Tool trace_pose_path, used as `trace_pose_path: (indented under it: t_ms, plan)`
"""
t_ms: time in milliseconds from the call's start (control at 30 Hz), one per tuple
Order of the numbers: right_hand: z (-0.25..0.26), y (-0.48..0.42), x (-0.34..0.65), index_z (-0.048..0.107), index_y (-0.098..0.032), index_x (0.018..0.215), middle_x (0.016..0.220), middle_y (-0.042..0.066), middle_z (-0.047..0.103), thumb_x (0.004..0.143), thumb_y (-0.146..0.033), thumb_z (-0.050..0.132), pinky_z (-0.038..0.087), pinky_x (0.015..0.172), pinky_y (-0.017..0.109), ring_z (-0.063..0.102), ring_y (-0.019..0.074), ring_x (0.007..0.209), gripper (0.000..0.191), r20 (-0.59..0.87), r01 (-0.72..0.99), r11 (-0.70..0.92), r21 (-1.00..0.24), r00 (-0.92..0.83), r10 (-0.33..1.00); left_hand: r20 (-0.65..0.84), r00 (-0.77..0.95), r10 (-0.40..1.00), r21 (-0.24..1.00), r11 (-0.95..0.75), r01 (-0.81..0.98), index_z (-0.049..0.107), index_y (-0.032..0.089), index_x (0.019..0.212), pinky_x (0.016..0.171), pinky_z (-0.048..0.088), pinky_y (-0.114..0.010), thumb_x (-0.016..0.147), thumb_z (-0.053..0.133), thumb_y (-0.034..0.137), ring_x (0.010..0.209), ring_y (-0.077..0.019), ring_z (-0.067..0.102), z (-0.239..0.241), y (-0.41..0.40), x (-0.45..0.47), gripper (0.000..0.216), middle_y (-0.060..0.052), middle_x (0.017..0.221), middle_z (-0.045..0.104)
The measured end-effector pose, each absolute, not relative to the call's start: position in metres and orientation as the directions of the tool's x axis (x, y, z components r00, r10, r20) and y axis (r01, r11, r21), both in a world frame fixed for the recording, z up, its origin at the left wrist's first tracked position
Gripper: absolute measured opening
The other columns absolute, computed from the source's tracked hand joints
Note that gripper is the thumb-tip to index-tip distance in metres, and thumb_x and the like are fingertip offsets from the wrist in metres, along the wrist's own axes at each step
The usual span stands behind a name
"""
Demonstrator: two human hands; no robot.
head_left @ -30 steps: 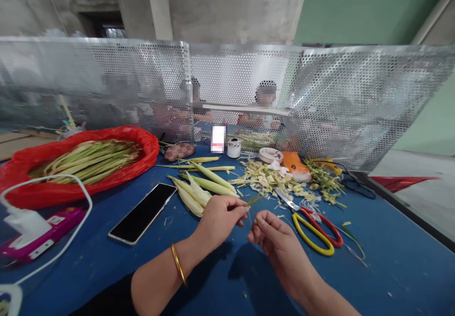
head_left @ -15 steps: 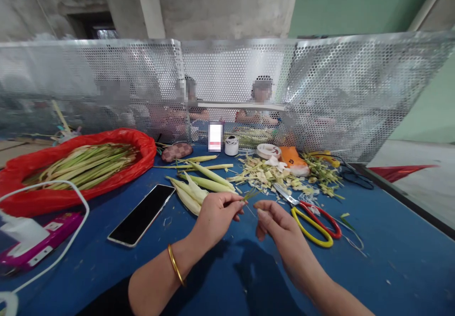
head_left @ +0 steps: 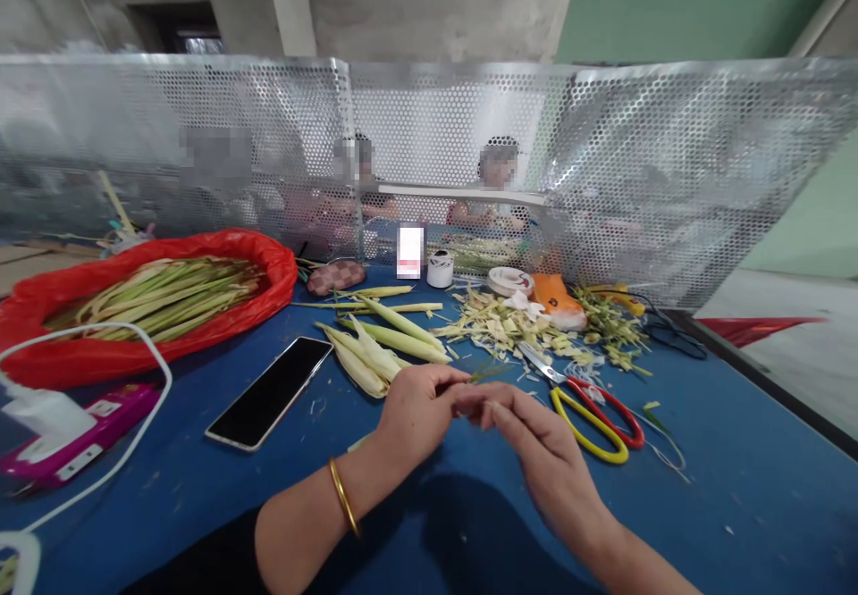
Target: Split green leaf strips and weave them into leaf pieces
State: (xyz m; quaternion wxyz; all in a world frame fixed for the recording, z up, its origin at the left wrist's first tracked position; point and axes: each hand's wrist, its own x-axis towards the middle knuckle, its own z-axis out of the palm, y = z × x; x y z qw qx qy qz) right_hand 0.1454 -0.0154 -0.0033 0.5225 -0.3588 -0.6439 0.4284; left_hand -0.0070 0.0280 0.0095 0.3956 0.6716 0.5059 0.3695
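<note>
My left hand (head_left: pixel 416 412), with a gold bangle at the wrist, pinches a small bunch of thin green strands (head_left: pixel 492 369) whose tips poke out past the fingers. Against those fingertips, my right hand (head_left: pixel 540 434) is closed too; what lies between its fingers is hidden. Just behind the left hand lie pale green, husk-like leaf bundles (head_left: pixel 362 364). Scissors (head_left: pixel 596 452) with one yellow and one red handle rest open on the blue table (head_left: pixel 751 488), to the right of my right hand. White thread (head_left: pixel 660 452) trails beside them.
Left are a phone (head_left: pixel 272 394), a red bag (head_left: pixel 40 354) of long leaves, a purple power strip (head_left: pixel 127 412) and a white cable. Cut scraps (head_left: pixel 492 322), a tape roll (head_left: pixel 509 282) and an orange packet (head_left: pixel 553 296) lie behind. Beyond a perforated metal screen (head_left: pixel 435 113) people sit.
My right hand has moved left and now meets the left hand's fingertips. The thin pale thread that showed between the hands is now hidden. The view has shifted slightly.
</note>
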Motion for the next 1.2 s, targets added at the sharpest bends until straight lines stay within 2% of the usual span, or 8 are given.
trace_pose_path:
  t_ms: [167,300,600,733,833,967,1067,1200]
  plan:
    - [-0.009,-0.014,0.146,0.045,-0.021,0.069,0.067,-0.002,0.044,0.095,-0.034,0.041,0.037,0.062,0.026,0.044,0.0146,0.066,0.029,0.286,0.194,0.314,-0.929,-0.162,0.945,0.140,0.224,0.965,0.880,-0.224,0.418,0.075,0.019,0.086,0.059,0.047,-0.024,0.079,0.056,0.023,0.058,-0.0145,0.064,0.007,0.026,-0.005,0.021,-0.001,0.071,0.072]
    - [-0.010,-0.020,0.147,0.037,-0.022,0.069,0.067,-0.003,0.038,0.095,-0.023,0.037,0.032,0.058,0.026,0.037,0.0134,0.062,0.026,0.429,0.356,0.499,-0.790,-0.260,0.865,0.268,0.246,0.931,0.801,-0.357,0.481,0.075,0.021,0.085,0.065,0.046,-0.024,0.080,0.056,0.020,0.070,-0.0158,0.065,0.007,0.022,-0.005,0.020,-0.001,0.076,0.073]
    - [-0.012,-0.024,0.137,0.032,-0.022,0.070,0.071,0.000,0.043,0.089,-0.010,0.036,0.030,0.059,0.028,0.039,0.0155,0.065,0.022,0.549,0.499,0.695,-0.518,-0.429,0.717,0.222,0.258,0.940,0.774,-0.330,0.540,0.075,0.021,0.081,0.073,0.044,-0.025,0.078,0.057,0.020,0.080,-0.0168,0.067,0.006,0.022,-0.005,0.018,-0.001,0.084,0.075]
    - [-0.003,-0.025,0.142,0.042,-0.021,0.070,0.068,0.000,0.047,0.092,-0.015,0.038,0.030,0.058,0.027,0.041,0.0137,0.062,0.022,0.517,0.494,0.676,-0.547,-0.436,0.737,0.159,0.279,0.947,0.695,-0.308,0.649,0.073,0.020,0.077,0.063,0.040,-0.025,0.076,0.057,0.021,0.070,-0.0168,0.064,0.009,0.022,-0.004,0.016,-0.001,0.073,0.073]
    - [0.009,-0.023,0.154,0.053,-0.019,0.071,0.068,0.001,0.054,0.093,-0.023,0.041,0.035,0.061,0.026,0.048,0.0137,0.064,0.025,0.442,0.409,0.567,-0.715,-0.364,0.820,0.150,0.376,0.914,0.620,-0.383,0.684,0.072,0.020,0.071,0.057,0.035,-0.024,0.075,0.056,0.019,0.062,-0.0149,0.060,0.010,0.018,-0.004,0.017,0.000,0.063,0.070]
    - [0.018,-0.011,0.168,0.064,-0.016,0.066,0.065,0.002,0.060,0.086,-0.031,0.053,0.036,0.059,0.025,0.047,0.0127,0.060,0.026,0.137,0.228,0.211,-0.950,-0.304,0.943,0.084,0.623,0.778,0.571,-0.550,0.610,0.071,0.017,0.063,0.053,0.033,-0.022,0.077,0.055,0.019,0.056,-0.0136,0.058,0.011,0.015,-0.006,0.022,-0.002,0.056,0.067]
    - [0.013,0.000,0.173,0.065,-0.015,0.062,0.061,0.002,0.060,0.077,-0.030,0.062,0.034,0.053,0.023,0.041,0.0102,0.054,0.022,-0.074,-0.051,-0.092,-0.994,-0.292,0.954,-0.022,0.739,0.673,0.744,-0.483,0.461,0.073,0.016,0.068,0.056,0.039,-0.020,0.073,0.059,0.013,0.060,-0.0131,0.061,0.012,0.015,-0.008,0.015,-0.002,0.063,0.070]
    - [-0.002,0.007,0.174,0.063,-0.015,0.058,0.054,-0.001,0.055,0.071,-0.029,0.067,0.035,0.049,0.020,0.042,0.0078,0.049,0.020,-0.252,-0.318,-0.349,-0.882,-0.307,0.918,-0.093,0.714,0.694,0.954,-0.143,0.263,0.071,0.015,0.071,0.055,0.046,-0.020,0.070,0.064,0.017,0.052,-0.0111,0.059,0.015,0.018,-0.007,0.007,0.000,0.060,0.066]
